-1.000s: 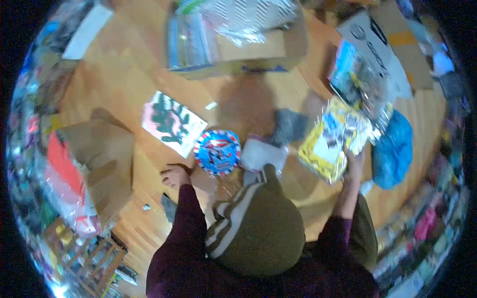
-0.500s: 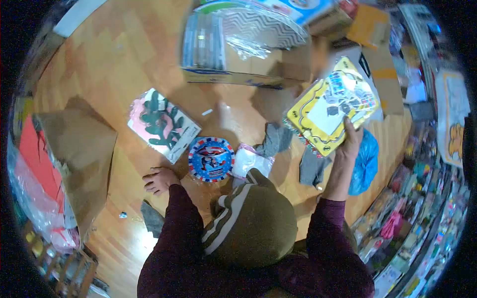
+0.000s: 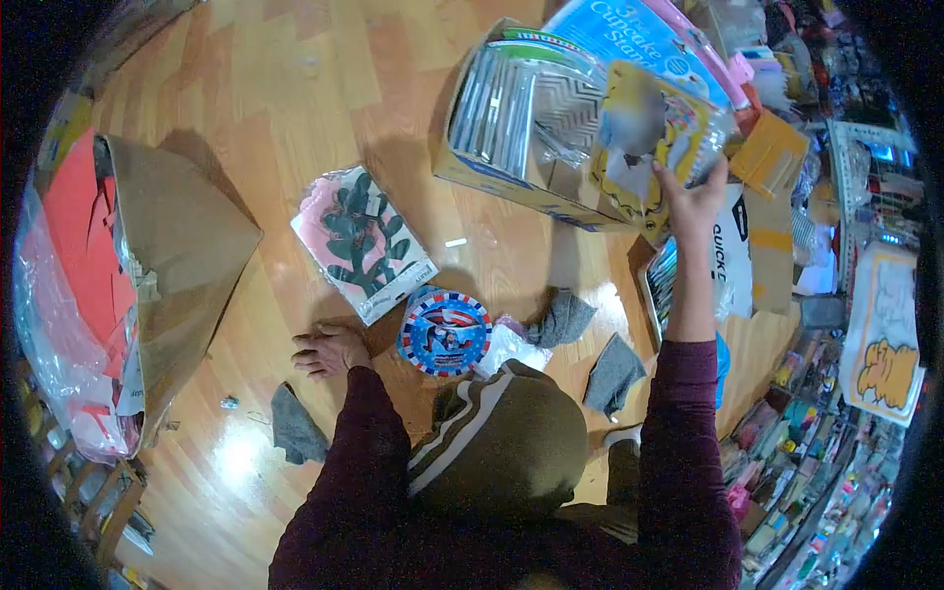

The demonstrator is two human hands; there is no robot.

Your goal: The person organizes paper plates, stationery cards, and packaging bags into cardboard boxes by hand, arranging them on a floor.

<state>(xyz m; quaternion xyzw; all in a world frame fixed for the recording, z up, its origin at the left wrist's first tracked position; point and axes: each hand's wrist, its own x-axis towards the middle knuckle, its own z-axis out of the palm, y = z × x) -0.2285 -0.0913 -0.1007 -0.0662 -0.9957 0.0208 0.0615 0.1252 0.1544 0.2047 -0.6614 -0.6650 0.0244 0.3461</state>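
Note:
My right hand grips a yellow-bordered packet in clear plastic, with its thumb on the near face. The packet is tilted over the right part of an open cardboard box, and part of it is blurred. Pressed to the wooden floor, my left hand has its fingers spread and holds nothing. Near it lie a pack with a pink and dark green cactus-like design and a round blue pack with a red and white rim.
Flat packs fill the box's left side; a blue cupcake stand package leans at its back. A large carton with red sheets stands left. Grey cloth pieces lie near my legs. Crowded shelves line the right.
My right hand has carried the yellow-bordered packet forward, from beside the box to over it. The view has shifted, and my left hand stays on the floor.

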